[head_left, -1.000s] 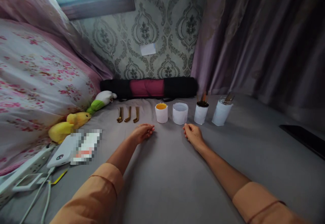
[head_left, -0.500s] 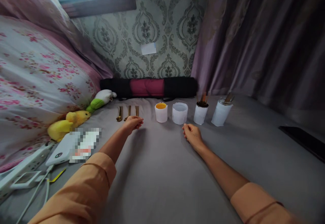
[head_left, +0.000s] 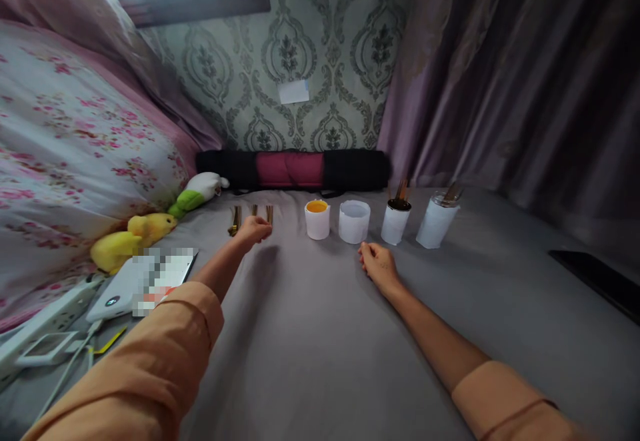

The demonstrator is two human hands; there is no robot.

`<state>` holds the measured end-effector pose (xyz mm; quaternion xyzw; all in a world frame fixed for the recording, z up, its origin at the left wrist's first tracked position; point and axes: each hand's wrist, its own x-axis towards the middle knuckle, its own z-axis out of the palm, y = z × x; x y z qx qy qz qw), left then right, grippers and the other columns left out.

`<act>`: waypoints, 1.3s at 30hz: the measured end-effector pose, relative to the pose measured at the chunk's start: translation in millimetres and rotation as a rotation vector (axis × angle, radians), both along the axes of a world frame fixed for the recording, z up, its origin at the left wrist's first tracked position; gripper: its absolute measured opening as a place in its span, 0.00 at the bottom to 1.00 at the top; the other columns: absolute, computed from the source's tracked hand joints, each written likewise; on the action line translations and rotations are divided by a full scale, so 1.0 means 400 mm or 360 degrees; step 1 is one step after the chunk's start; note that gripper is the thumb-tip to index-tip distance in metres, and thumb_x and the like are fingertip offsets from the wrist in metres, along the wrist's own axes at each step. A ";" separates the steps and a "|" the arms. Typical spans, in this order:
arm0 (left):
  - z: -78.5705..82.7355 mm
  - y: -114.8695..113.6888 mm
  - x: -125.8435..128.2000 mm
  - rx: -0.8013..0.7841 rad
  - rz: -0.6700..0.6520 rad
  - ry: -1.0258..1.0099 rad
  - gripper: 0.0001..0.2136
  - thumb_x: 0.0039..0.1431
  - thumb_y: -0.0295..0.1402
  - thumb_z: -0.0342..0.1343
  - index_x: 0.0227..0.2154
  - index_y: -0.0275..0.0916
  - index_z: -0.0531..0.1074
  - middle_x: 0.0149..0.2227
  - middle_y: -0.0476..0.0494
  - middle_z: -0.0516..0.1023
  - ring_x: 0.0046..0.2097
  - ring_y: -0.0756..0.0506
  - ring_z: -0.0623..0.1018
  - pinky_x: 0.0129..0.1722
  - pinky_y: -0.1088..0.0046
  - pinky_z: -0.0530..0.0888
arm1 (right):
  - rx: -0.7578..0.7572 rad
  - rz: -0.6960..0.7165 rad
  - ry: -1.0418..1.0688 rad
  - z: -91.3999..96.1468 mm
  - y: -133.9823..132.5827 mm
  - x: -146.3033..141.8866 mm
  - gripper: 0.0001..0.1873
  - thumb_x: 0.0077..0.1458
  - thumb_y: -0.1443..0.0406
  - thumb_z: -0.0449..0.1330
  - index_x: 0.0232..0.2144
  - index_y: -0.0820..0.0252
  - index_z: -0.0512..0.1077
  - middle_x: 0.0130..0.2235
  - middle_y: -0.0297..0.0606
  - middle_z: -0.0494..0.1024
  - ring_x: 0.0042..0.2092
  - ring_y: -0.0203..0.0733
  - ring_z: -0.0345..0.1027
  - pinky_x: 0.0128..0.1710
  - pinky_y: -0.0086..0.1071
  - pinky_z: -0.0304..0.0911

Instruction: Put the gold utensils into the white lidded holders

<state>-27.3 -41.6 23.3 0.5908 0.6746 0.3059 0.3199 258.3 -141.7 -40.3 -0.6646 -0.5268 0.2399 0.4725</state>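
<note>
Left hand [head_left: 255,229] lies knuckles-up on the near ends of the gold metal pieces [head_left: 235,220], fingers curled down. Grip looks narrow, but whether it has closed on a piece cannot be told; the fingertips are hidden under the hand. The pieces lie side by side on the grey bed sheet [head_left: 320,334], far ends showing at 12 o'clock from the knuckles. Count: three, the leftmost clear of the hand, the other two partly covered. Judged step: hand settling onto the pieces for a pick-up, nothing lifted yet. A lift from here would call for a fine pinch on one slim piece without dragging its neighbours, which lie close. Right hand [head_left: 379,266] rests on the sheet at about 4 o'clock from the left, grip loosely half-curled and holding nothing. White cups in a row at 3 o'clock from the left hand, count four: cup with yellow filling [head_left: 317,220], wider cup [head_left: 354,222] that looks empty, cup with dark contents [head_left: 395,223] and brown sticks, and lidded cup [head_left: 436,224] with one stick. Behind them at 12 o'clock, one rolled black-and-maroon mat [head_left: 293,170] against the wall. At 9 o'clock, two plush toys: yellow duck [head_left: 131,241] and green-and-white plush [head_left: 196,194]. One power bank [head_left: 117,291] at 8 o'clock.
</note>
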 end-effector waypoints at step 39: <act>-0.051 0.105 -0.059 0.0066 -0.0020 0.0725 0.05 0.39 0.31 0.59 0.22 0.35 0.74 0.22 0.42 0.73 0.31 0.45 0.73 0.30 0.75 0.65 | 0.0008 0.0095 0.0053 -0.011 0.012 -0.003 0.22 0.51 0.51 0.46 0.26 0.63 0.69 0.21 0.37 0.70 0.19 0.33 0.61 0.18 0.26 0.53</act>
